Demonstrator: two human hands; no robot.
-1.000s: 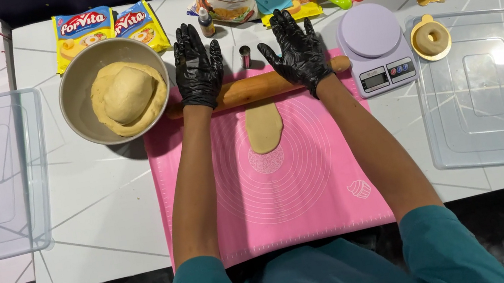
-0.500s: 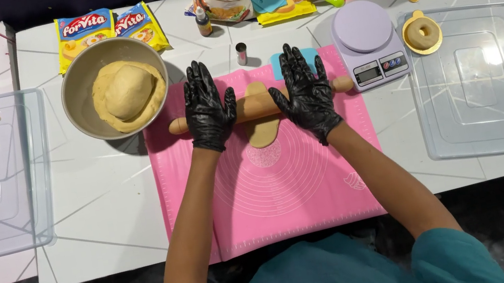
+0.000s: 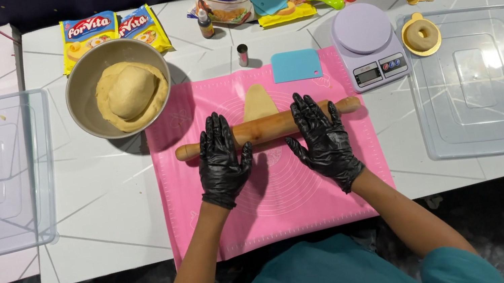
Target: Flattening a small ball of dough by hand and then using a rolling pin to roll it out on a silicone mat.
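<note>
In the head view, the left hand (image 3: 222, 160) and right hand (image 3: 323, 140), both flat and open, press on the wooden rolling pin (image 3: 267, 127) lying across the dough strip (image 3: 257, 102) in the middle of the pink mat (image 3: 210, 217), so rolling seems to be the step in hand, calling for even pressure.

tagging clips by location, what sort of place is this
Probably a home or small-scale baking workstation: a white tabletop holds a pink silicone pastry mat, a round metal bowl of pale dough and a small lilac digital kitchen scale, while black-gloved hands press on a wooden rolling pin.
</note>
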